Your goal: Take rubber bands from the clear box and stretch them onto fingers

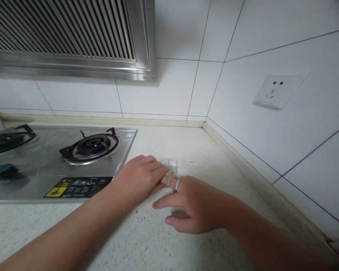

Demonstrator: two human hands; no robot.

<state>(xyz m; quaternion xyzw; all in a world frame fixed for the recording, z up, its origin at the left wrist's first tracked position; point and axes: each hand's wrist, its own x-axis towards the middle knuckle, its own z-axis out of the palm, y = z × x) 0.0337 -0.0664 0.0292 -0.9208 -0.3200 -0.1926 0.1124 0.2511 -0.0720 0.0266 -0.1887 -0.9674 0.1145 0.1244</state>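
Both hands meet over the counter, right of the gas stove. My left hand (144, 175) has its fingers bent and pressed together, tips against the fingers of my right hand; what they hold, if anything, is hidden. My right hand (193, 203) has its thumb and index finger stretched apart, and its other fingers reach to the left fingertips. Rings show on two of its fingers. Just beyond the touching fingers lies a small see-through, plastic-looking piece (171, 163), partly covered by the hands. I cannot make out its exact kind.
A steel gas stove (45, 165) with black burners and a knob (3, 172) is at the left. Above it hangs a slatted range hood (142, 64). White tiled walls meet behind the speckled counter (147, 241). A power socket (278, 90) is on the right wall.
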